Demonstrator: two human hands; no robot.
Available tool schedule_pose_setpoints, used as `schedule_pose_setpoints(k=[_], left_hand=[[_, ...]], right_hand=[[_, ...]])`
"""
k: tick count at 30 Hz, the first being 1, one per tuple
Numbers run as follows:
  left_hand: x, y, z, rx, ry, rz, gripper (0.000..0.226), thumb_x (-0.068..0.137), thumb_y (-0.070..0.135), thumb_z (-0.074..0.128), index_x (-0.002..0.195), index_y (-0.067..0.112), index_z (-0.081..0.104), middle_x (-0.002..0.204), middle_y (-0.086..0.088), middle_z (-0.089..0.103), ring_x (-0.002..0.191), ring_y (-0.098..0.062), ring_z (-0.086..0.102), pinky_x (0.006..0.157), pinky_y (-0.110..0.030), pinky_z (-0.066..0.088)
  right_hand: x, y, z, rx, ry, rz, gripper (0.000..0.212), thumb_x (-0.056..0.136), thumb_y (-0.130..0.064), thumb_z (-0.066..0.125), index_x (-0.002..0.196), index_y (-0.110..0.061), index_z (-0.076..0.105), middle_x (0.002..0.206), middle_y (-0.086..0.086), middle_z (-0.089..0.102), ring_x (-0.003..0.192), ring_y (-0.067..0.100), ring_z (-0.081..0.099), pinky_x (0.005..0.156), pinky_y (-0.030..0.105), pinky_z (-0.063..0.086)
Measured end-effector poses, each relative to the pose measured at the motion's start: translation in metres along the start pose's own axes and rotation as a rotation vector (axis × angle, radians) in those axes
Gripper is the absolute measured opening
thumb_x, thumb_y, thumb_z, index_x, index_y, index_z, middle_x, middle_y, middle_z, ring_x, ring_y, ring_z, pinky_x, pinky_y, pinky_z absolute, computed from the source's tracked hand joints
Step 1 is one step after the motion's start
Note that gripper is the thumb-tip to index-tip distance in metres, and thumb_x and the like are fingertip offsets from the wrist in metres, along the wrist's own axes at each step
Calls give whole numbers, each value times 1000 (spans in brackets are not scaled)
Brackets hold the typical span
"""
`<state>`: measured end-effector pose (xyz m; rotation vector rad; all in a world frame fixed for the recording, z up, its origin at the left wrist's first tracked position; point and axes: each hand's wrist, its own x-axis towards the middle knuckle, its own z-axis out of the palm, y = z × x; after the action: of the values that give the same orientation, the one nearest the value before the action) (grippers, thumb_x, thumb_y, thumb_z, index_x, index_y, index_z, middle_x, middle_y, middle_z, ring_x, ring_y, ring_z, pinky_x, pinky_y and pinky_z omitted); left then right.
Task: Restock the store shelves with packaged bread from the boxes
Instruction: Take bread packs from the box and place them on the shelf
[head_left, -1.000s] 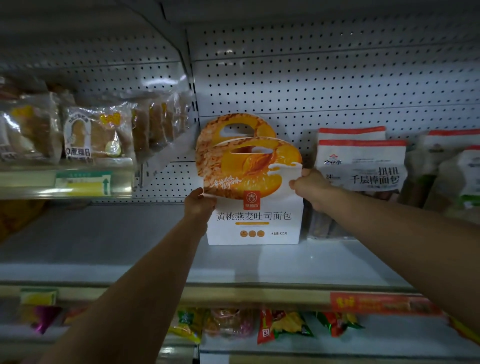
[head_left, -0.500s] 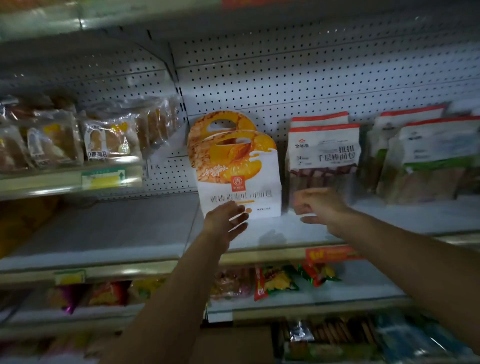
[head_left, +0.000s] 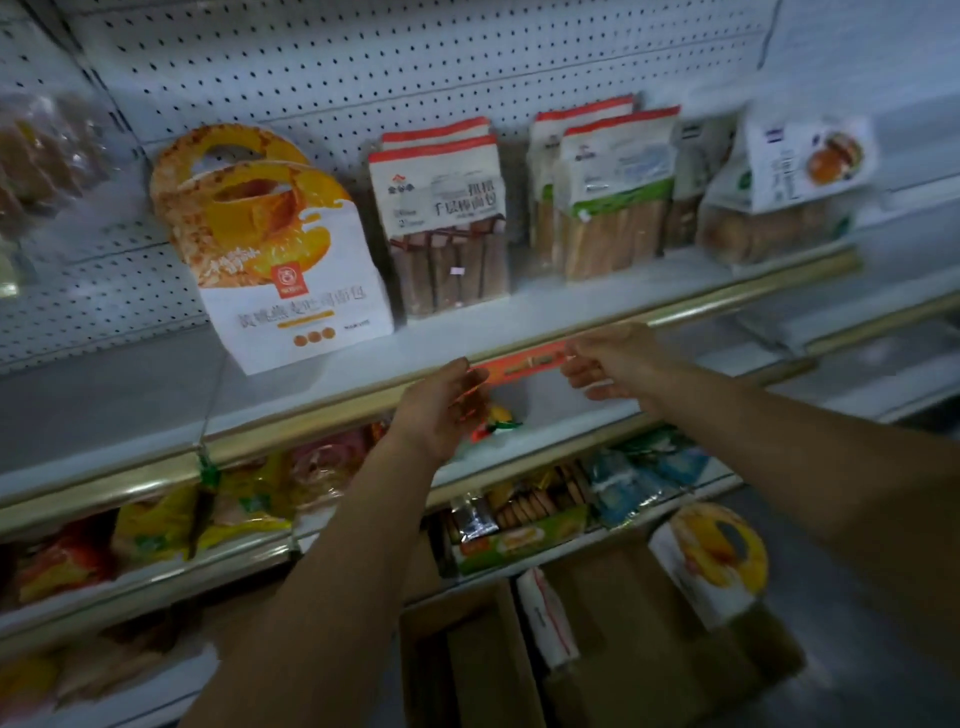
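A white and orange bread carton (head_left: 291, 291) with a cut-out handle stands upright on the upper shelf (head_left: 130, 395), a second one close behind it. My left hand (head_left: 441, 410) and my right hand (head_left: 613, 358) are both empty, fingers relaxed, in front of the shelf edge below the carton and apart from it. On the floor, open cardboard boxes (head_left: 623, 623) hold another such carton (head_left: 711, 561) and a white packet (head_left: 545, 613).
Right of the carton stand red-topped bread bags (head_left: 441, 228), green-labelled bags (head_left: 613, 208) and a bun bag (head_left: 779, 208). An orange price strip (head_left: 519, 364) runs along the shelf edge. Snack packs (head_left: 156, 530) fill the lower shelves. Bare shelf lies left of the carton.
Both hands have let go of the bread carton and drawn back down to the shelf edge. My view has tilted down and right, bringing the floor boxes into sight.
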<state>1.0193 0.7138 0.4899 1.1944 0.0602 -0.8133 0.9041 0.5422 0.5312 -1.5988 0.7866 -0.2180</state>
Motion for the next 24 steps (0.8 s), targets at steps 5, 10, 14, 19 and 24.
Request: schedule_pose_setpoints(k=[5, 10, 14, 19, 24], left_hand=[[18, -45, 64, -8, -66, -78, 17, 101, 26, 52, 92, 15, 62, 72, 1, 72, 59, -12, 67, 56, -24, 54], [41, -93, 125, -99, -23, -172, 33, 104, 39, 43, 98, 12, 61, 88, -7, 73, 79, -22, 67, 70, -35, 53], [75, -137, 170, -127, 32, -256, 34, 105, 36, 39, 99, 10, 60, 93, -10, 71, 80, -24, 65, 75, -37, 52], [130, -219, 224, -50, 93, -359, 22, 102, 27, 47, 95, 10, 59, 83, -7, 69, 70, -19, 57, 72, -32, 47], [182, -318, 265, 4, 140, -515, 17, 101, 24, 52, 94, 10, 60, 91, -9, 67, 72, -19, 56, 67, -30, 49]], right_hand=[[6, 35, -76, 27, 30, 68, 22, 94, -18, 61, 106, 0, 66, 89, 12, 70, 74, 20, 64, 70, 30, 53], [31, 78, -146, 53, 36, 152, 24, 92, -20, 66, 107, -2, 66, 95, 16, 71, 75, 21, 65, 65, 29, 53], [66, 114, -201, 24, 26, 237, 20, 94, -19, 63, 103, -2, 66, 92, 17, 70, 71, 21, 64, 62, 27, 52], [121, 176, -267, 60, 16, 372, 13, 94, -14, 61, 87, -3, 61, 78, 15, 61, 60, 20, 54, 59, 25, 42], [183, 280, -322, 11, 23, 499, 31, 96, -13, 58, 116, 10, 61, 74, 14, 62, 62, 24, 56, 61, 28, 43]])
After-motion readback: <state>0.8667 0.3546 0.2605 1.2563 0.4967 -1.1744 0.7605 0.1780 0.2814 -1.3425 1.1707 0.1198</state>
